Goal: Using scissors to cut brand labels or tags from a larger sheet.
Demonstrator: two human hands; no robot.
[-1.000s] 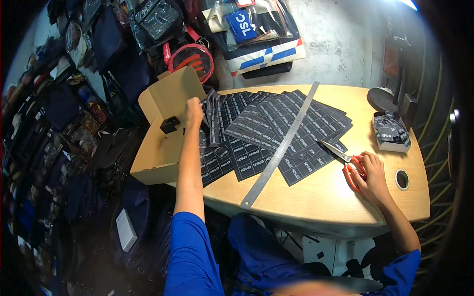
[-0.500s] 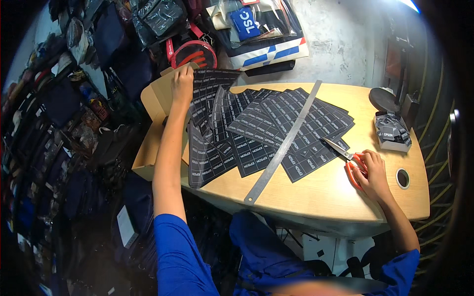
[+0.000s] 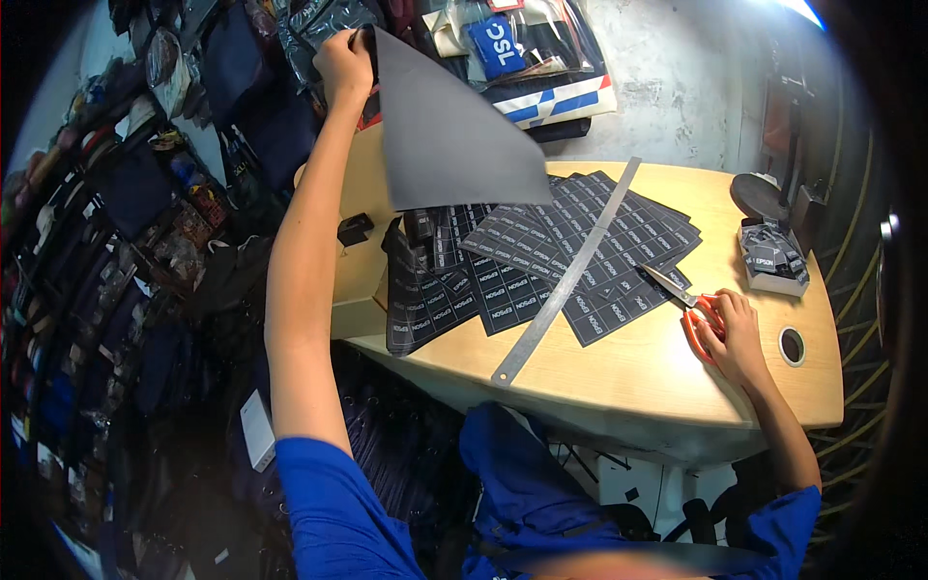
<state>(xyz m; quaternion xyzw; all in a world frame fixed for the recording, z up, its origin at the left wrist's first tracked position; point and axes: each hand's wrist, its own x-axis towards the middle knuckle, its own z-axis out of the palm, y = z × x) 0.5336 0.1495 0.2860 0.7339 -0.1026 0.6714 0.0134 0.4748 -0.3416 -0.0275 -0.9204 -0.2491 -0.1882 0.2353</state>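
Note:
Raised at the upper left, my left hand (image 3: 345, 66) grips a corner of a dark sheet (image 3: 449, 135), whose plain grey side faces me. The sheet hangs over the table's far left part. On the right, my right hand (image 3: 732, 336) is closed round the orange handles of a pair of scissors (image 3: 674, 288) resting on the table. Their blades point to the far left, over a pile of black printed sheets (image 3: 512, 237) with a white grid pattern. A long steel ruler (image 3: 565, 280) lies aslant across the pile.
An opened cardboard box (image 3: 362, 266) stands at the table's left end. A small box of cut black pieces (image 3: 773, 256), a tape roll (image 3: 792, 346) and a round black base (image 3: 757, 196) are on the right. Bagged goods (image 3: 527, 68) lie behind the table (image 3: 619, 387).
My left hand has moved up and slightly left, lifting a sheet off the left of the pile so its plain side shows. My right hand stays on the scissors.

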